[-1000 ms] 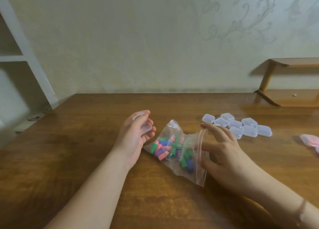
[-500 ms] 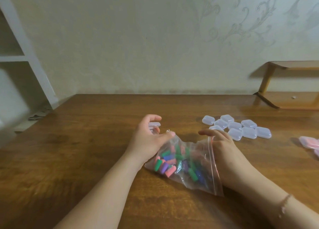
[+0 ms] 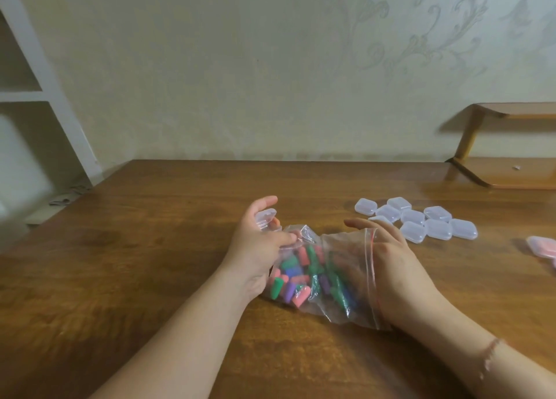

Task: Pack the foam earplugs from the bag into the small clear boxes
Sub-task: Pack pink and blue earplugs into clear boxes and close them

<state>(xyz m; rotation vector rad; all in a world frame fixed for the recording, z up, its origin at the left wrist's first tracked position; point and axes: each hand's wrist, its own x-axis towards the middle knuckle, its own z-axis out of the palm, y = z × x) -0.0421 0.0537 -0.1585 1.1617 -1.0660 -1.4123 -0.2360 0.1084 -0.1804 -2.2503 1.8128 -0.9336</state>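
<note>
Clear zip-top plastic bag [image 3: 331, 281] of coloured foam earplugs [image 3: 296, 278] lies on the worktop [image 3: 150, 263], mouth rightward. Right hand [image 3: 391, 266] reaches inside, fingers obscured; left hand [image 3: 258, 242] pinches the closed end, holding a small clear box [image 3: 265, 217].

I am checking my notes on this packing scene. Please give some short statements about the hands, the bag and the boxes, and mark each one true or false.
1. The right hand reaches into the open mouth of the zip bag. True.
2. The left hand holds nothing. False: it holds a small clear box and touches the bag's closed end.
3. The bag holds earplugs of one colour only. False: pink, green, purple and blue ones show.
4. A cluster of closed clear boxes lies on the table beyond the right hand. True.
5. The bag lies inside the wooden shelf. False: it lies on the table between the hands.
</note>
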